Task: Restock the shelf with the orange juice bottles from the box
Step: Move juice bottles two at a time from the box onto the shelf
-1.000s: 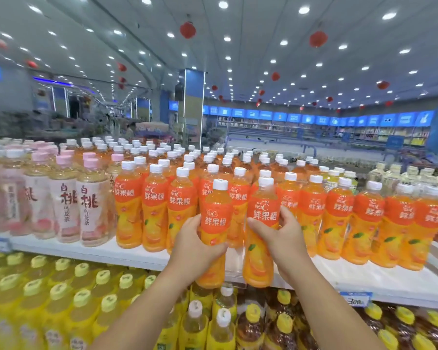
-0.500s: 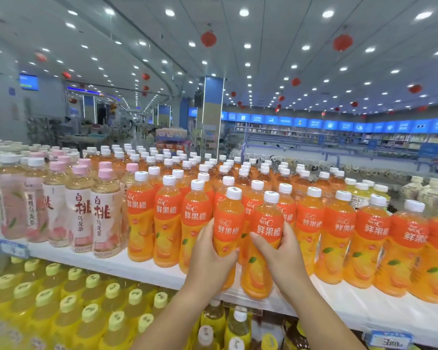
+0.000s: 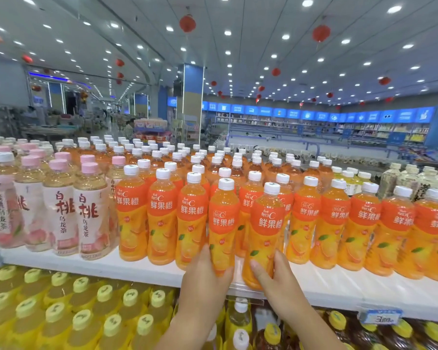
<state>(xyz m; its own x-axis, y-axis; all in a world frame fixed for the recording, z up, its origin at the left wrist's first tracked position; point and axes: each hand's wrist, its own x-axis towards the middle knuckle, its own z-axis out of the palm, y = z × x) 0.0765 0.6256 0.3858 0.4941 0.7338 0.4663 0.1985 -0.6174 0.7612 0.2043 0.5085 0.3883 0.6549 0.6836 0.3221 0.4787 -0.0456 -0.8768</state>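
head view: the left hand (image 3: 205, 281) curls its fingers round the lower part of one juice bottle (image 3: 223, 223). the right hand (image 3: 276, 279) grips a second bottle (image 3: 266, 228) low down in the same way. both bottles stand close to upright, side by side, at the front edge of the white shelf (image 3: 137, 266), just ahead of the orange row (image 3: 162, 218) that fills the shelf behind and to either side. whether their bases touch the shelf i cannot tell. peach tea bottles (image 3: 61, 213) stand left of the row. yellow-capped bottles (image 3: 81, 322) fill the tier below, and a price tag (image 3: 379, 316) hangs on the shelf lip at the right.
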